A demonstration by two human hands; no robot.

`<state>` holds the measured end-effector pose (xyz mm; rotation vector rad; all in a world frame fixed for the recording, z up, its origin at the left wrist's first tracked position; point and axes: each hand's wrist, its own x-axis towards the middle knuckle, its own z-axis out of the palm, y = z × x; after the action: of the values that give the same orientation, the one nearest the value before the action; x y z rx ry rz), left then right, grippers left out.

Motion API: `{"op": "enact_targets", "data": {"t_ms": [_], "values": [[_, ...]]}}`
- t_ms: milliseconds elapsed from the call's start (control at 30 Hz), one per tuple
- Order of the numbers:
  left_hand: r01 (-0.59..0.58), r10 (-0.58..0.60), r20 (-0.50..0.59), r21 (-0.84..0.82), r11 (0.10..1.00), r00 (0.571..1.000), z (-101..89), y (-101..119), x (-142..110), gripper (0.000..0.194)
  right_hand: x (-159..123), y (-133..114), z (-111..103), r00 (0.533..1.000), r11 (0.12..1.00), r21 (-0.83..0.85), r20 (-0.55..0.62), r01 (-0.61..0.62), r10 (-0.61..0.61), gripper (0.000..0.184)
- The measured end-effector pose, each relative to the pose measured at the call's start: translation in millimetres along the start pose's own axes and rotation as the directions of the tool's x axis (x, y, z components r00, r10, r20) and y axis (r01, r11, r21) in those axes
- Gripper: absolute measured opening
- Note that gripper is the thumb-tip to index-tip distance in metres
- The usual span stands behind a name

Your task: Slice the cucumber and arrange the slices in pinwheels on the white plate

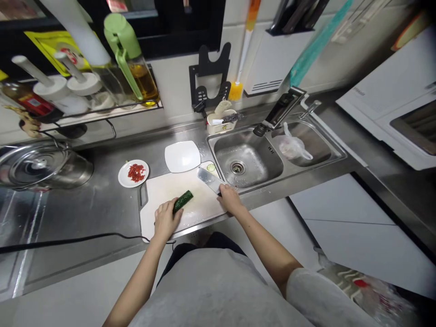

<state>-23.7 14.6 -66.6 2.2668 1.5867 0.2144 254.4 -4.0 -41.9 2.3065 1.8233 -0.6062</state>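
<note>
A dark green cucumber (183,201) lies on the white cutting board (200,206), its cut end pointing up and to the right. My left hand (166,219) is closed over its near part, which the fingers hide. In my right hand (230,198) is a kitchen knife (209,179), gripped by its dark handle. The broad blade points up and to the left over the board's right part, apart from the cucumber. A pale cucumber slice (211,167) sits at the board's far right corner, beyond the blade.
Behind the board stands a white square plate (183,156). A small plate (143,169) with chopped red pieces (136,173) is at the left. The double sink (250,175) adjoins the board's right side, with a bagged item (293,147) in its far basin. A lidded pot (73,168) stands far left.
</note>
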Motion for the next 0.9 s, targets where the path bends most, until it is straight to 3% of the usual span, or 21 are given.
{"op": "enact_targets", "data": {"t_ms": [200, 333, 500, 900], "values": [[0.021, -0.02, -0.028, 0.031, 0.999, 0.999, 6.1, 0.7, 3.4, 0.051, -11.4, -3.0, -2.6, 0.992, 0.997, 0.027, -0.103, 0.076, -0.073, 0.021], [-0.031, 0.032, -0.053, 0.018, 0.999, 0.998, 9.4, 1.8, 6.3, 0.056, -19.7, -8.6, -2.2, 0.99, 0.989, 0.146, -0.139, 0.024, -0.004, 0.025], [-0.107, 0.107, -0.039, -0.008, 0.994, 0.993, 7.9, -0.3, 8.7, 0.049, -22.7, -18.7, -2.3, 0.999, 0.983, 0.184, -0.04, -0.009, 0.017, 0.028], [-0.114, 0.123, 0.101, -0.093, 0.989, 0.987, -12.5, -15.8, -1.2, 0.052, -24.6, -39.8, -11.3, 0.99, 0.996, 0.058, 0.12, 0.072, -0.079, 0.028]]}}
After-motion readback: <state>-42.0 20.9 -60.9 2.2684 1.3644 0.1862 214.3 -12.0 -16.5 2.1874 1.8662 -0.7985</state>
